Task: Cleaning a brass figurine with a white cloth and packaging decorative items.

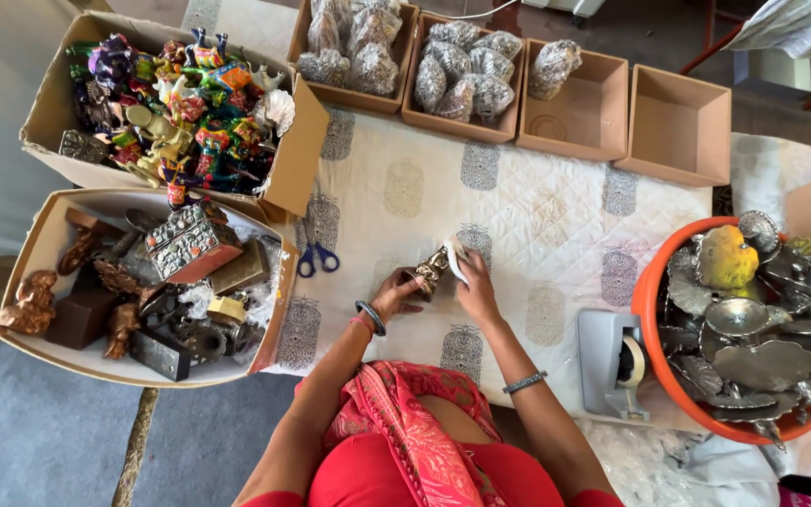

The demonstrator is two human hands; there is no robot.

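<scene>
Reaching forward over the table [537,202], both forearms angle inward from the person's red-clad body so that the hands meet near the middle of the quilted cloth. The left hand [396,293], bangles at its wrist, is turned palm inward with its grip clamped around the base of a small brass figurine [432,268], which it holds tilted just above the cloth. The right hand [477,282], a beaded bracelet lower on its forearm, is bent at the wrist with its grip closed on a white wrap [455,258] pressed against the figurine's upper end. Blue-handled scissors [317,259] lie on the cloth just left of the left hand. Farther left sit two open cartons: the nearer brown-toned box [44,239] holds dark metal and wooden pieces, the upper box [49,103] brightly painted figures. Along the far edge stand four cardboard trays [680,127], two filled with wrapped bundles, one with a single bundle, one bare. Right of the hands stands a grey tape dispenser [612,361], and beside it an orange tub [650,300] heaped with silvery metal plates.
</scene>
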